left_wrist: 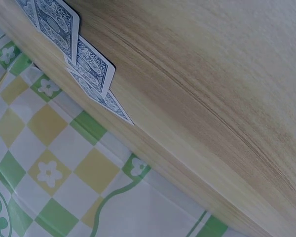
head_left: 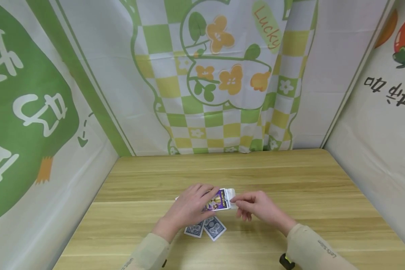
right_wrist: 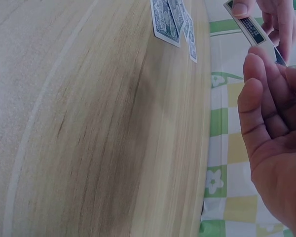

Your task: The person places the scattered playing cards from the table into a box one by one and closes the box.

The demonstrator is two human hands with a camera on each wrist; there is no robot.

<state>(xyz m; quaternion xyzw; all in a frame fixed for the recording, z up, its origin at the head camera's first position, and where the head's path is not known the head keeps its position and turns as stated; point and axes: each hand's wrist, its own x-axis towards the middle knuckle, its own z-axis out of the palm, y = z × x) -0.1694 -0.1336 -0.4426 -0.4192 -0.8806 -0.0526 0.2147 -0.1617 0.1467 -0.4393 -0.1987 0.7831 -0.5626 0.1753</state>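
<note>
My left hand (head_left: 192, 204) grips a small purple-and-yellow playing card box (head_left: 218, 200) above the table, its thumb along the near side and its fingers over the top. At the box's right end a pale flap (head_left: 231, 193) sticks out. The thumb and index finger of my right hand (head_left: 261, 208) pinch at this end, the other fingers loosely bent below. Several blue-backed playing cards (head_left: 214, 227) lie overlapping on the table under the left hand, which hides part of them. In the right wrist view, the box (right_wrist: 254, 30) shows its narrow dark-printed side.
The wood-grain table (head_left: 273, 172) reaches back to a green-and-yellow checked curtain (head_left: 212, 120). Printed cloth walls (head_left: 98, 176) stand along its left and right sides. A dark strapped device (head_left: 287, 261) is by the right forearm.
</note>
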